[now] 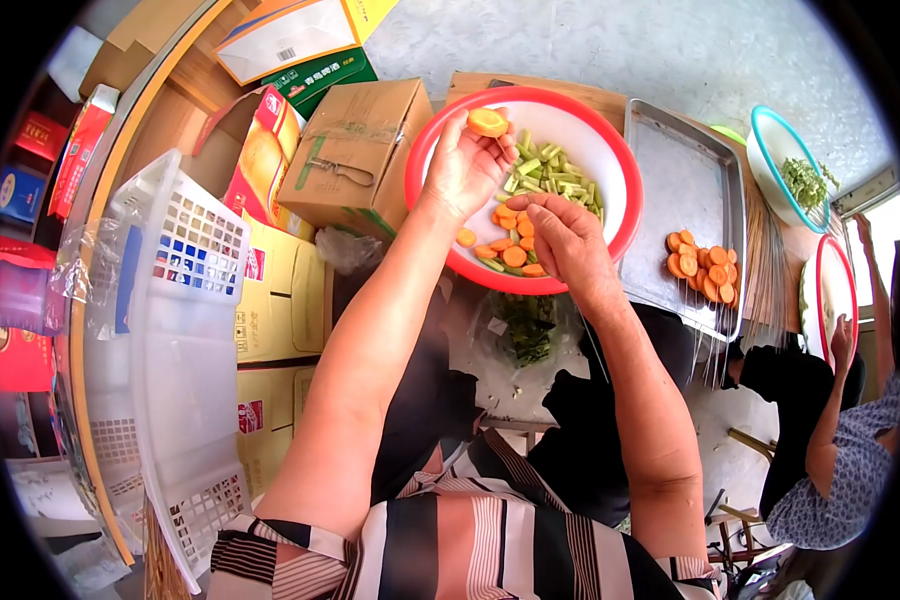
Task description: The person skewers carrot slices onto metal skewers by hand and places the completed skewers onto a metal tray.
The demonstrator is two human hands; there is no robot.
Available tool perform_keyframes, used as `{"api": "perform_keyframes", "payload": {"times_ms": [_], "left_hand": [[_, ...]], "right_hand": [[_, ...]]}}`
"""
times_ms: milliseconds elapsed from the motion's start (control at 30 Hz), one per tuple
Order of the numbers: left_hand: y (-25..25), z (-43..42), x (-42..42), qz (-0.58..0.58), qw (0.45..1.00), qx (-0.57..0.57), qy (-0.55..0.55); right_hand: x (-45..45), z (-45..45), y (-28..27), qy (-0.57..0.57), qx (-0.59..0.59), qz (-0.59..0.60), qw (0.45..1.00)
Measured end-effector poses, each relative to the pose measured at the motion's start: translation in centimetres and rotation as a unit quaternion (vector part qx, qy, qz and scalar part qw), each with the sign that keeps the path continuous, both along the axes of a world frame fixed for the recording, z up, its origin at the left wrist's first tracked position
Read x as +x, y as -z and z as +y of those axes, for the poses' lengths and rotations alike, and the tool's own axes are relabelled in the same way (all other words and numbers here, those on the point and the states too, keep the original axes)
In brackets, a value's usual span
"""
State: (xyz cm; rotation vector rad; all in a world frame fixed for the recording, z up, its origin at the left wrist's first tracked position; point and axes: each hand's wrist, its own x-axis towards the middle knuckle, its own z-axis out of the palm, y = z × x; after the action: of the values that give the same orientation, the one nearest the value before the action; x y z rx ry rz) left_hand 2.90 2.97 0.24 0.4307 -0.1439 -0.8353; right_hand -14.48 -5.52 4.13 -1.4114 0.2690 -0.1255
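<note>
My left hand [465, 165] is raised over the left side of a red-rimmed white basin [625, 165], palm up, with an orange carrot slice [487, 123] held at the fingertips. Over the basin's lower right, my right hand [570, 245] is closed in a pinch. A thin skewer [597, 350] runs down from beneath it; the fingers hide its upper end. Inside the basin lie cut green stalk pieces [550, 170] and loose carrot slices [505, 245]. On the metal tray [670, 150] to the right, carrot slices [703, 268] sit grouped on skewers.
A bundle of bare skewers [767, 250] lies right of the tray. Cardboard boxes [355, 150] and a white plastic basket [185, 330] stand at left. Another person [835, 450] sits at right by a red-rimmed basin [832, 300]; a blue-rimmed basin [770, 150] holds greens.
</note>
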Motion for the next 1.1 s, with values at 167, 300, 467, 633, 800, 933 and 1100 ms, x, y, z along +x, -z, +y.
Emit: {"api": "perform_keyframes", "payload": {"times_ms": [167,300,467,633,800,933,1100], "left_hand": [[-0.06,-0.12,-0.20,0.008,1.000,-0.010,0.011],[-0.09,-0.16,-0.32,0.001,1.000,-0.016,0.013],[-0.12,-0.12,-0.34,-0.019,0.999,-0.033,0.007],[-0.08,-0.33,-0.56,-0.014,0.999,-0.043,0.003],[-0.08,-0.46,-0.51,-0.015,0.999,-0.046,-0.002],[-0.22,-0.50,-0.73,-0.030,0.999,-0.044,-0.001],[-0.24,-0.64,-0.91,-0.039,0.998,-0.047,0.004]], "right_hand": [[-0.08,-0.10,0.01,0.001,0.004,0.001,1.000],[-0.14,-0.12,-0.01,0.002,0.006,0.003,1.000],[-0.05,-0.15,0.31,0.001,0.022,0.003,1.000],[-0.07,-0.05,0.18,0.001,0.029,0.010,1.000],[-0.10,0.00,0.28,-0.002,0.061,0.009,0.998],[0.01,-0.02,0.74,-0.004,0.086,-0.004,0.996],[0.01,0.31,0.50,0.009,0.080,-0.009,0.997]]}}
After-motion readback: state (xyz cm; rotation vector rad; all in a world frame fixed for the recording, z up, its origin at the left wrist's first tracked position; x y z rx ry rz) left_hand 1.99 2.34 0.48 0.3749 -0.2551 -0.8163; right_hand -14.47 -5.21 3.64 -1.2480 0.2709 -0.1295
